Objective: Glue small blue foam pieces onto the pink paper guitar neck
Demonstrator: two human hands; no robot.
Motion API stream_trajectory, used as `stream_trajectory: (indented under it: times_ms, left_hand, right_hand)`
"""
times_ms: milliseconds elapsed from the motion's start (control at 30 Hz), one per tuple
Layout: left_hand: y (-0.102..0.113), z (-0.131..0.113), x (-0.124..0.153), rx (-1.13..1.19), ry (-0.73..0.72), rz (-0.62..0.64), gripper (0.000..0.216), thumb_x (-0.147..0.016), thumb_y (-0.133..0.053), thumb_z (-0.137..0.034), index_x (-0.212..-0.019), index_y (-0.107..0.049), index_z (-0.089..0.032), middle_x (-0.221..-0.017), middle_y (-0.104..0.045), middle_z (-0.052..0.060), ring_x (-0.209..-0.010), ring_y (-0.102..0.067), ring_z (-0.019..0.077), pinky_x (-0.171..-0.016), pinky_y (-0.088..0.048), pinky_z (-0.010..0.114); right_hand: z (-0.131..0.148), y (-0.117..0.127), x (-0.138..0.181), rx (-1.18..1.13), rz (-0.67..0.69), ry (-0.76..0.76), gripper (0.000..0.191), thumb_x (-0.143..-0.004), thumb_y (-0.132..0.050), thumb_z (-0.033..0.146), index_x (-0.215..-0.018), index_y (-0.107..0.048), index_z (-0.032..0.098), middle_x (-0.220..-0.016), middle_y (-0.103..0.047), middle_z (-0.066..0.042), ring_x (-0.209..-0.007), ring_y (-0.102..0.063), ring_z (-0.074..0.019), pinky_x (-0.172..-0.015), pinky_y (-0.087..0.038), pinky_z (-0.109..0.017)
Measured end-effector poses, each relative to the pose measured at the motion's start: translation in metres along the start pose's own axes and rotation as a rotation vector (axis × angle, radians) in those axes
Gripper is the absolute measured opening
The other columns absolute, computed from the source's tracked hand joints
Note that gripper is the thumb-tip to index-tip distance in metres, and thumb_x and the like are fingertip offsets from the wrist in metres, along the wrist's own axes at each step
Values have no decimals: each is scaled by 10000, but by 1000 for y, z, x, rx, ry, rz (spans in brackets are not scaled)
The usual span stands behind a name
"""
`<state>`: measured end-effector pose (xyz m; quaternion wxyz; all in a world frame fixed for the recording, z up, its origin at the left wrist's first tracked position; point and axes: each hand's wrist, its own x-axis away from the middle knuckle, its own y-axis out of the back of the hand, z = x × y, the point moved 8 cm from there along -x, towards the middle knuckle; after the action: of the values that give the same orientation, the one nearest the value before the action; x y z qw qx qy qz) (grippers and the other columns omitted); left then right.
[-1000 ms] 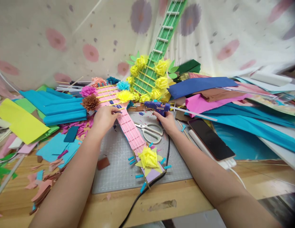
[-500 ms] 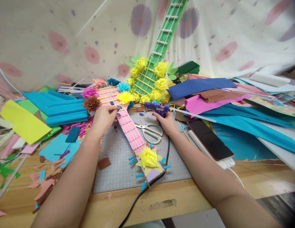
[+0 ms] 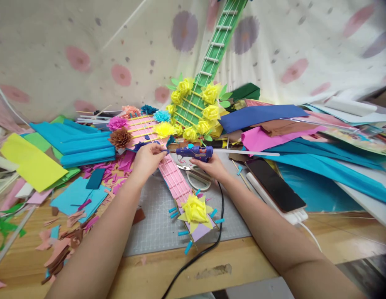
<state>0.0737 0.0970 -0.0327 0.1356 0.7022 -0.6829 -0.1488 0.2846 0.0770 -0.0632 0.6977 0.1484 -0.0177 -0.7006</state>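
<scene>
My right hand (image 3: 214,167) is wrapped round a dark blue glue gun (image 3: 197,154), held level with its nozzle pointing left. A long white glue stick (image 3: 245,153) sticks out of its back. My left hand (image 3: 147,161) pinches a small dark blue paper piece (image 3: 164,152), close to the nozzle. Below both hands lies a pink paper guitar (image 3: 176,178) with white strings, yellow strips and paper flowers. A yellow flower (image 3: 195,209) sits on its near end, among short blue pegs. Scissors (image 3: 199,177) lie beneath the right hand, partly hidden.
Behind stands a green paper guitar (image 3: 219,52) ringed with yellow flowers. The grey cutting mat (image 3: 155,232) lies under the pink guitar, crossed by a black cord (image 3: 208,249). A phone (image 3: 275,185) and coloured paper are at right. Blue folded paper (image 3: 87,145) and scraps are at left.
My left hand has moved right, off the guitar body, with the dark blue paper piece. The glue gun has shifted left and down and levelled out, bringing its nozzle near my left fingertips.
</scene>
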Motion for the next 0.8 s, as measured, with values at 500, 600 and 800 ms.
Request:
stream_trajectory:
  times_ms: [500,600,800]
  left_hand:
    - [-1,2,-3,-48,-84,2,116,-634,-593,-285,-680,-573,-180,-603,-621,-10,-530,-567,132,-560,-435,255]
    - [-1,1,-3,-67,-96,1,124,-632,-590,-289,-685,-581,-177,-621,-630,-1,-544,-568,136,-571,-440,262]
    - [-1,2,-4,-95,-101,-10,134,-627,-589,-296,-684,-593,-175,-649,-652,10,-580,-583,143,-573,-433,256]
  right_hand:
    - [7,-6,3,54,64,99,350,-675,-681,422,-934,-696,188,-914,-715,-40,-828,-649,-201,-808,-499,-359]
    - [7,-7,3,59,77,89,364,-677,-682,431,-943,-697,182,-928,-716,-44,-851,-651,-206,-826,-496,-359]
    - [4,-8,2,74,96,109,375,-692,-672,438,-956,-691,173,-931,-715,-38,-841,-652,-196,-814,-509,-337]
